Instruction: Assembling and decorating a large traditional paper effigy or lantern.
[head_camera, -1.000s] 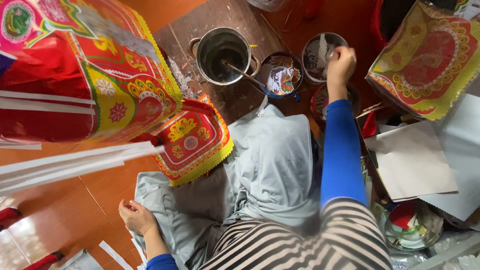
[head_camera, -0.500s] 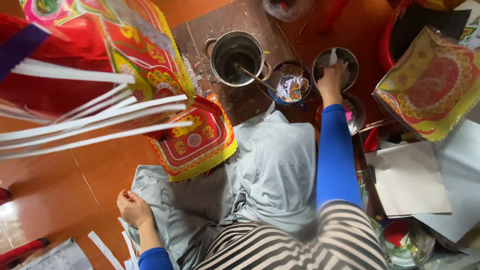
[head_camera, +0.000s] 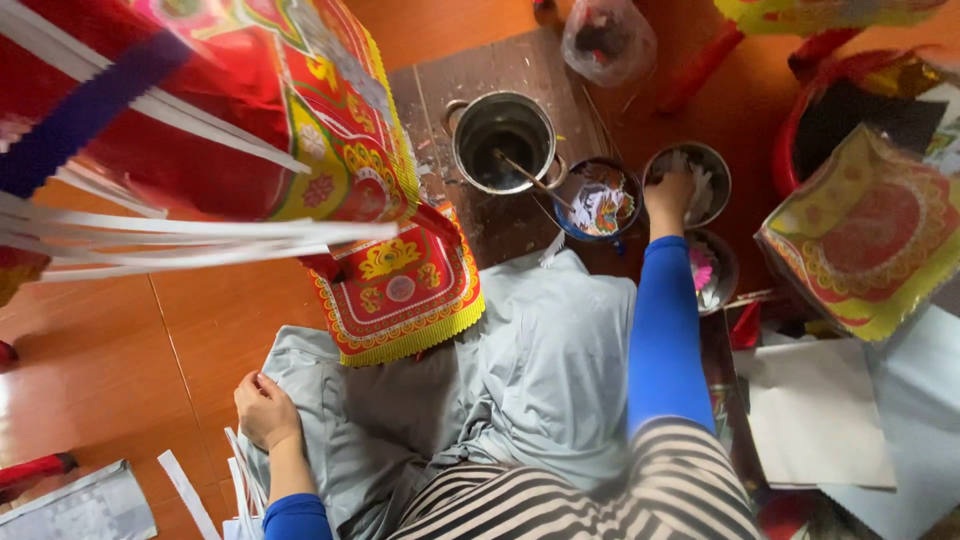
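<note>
Right hand: right hand (head_camera: 670, 193) reaches into the bowl (head_camera: 712, 165) — fingers down among white scraps; whether they pinch any, cannot tell.
Beside it: blue bowl (head_camera: 598, 200) just left, pot (head_camera: 503, 140) with a stick beyond.
Left hand: left hand (head_camera: 266, 410) loosely curled — resting on the grey cloth (head_camera: 545, 360), white strips (head_camera: 238, 478) near.

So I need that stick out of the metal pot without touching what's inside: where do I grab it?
Grip the stick at its upper end, which leans over the pot rim on the side toward the blue bowl. Come from above there.
</note>
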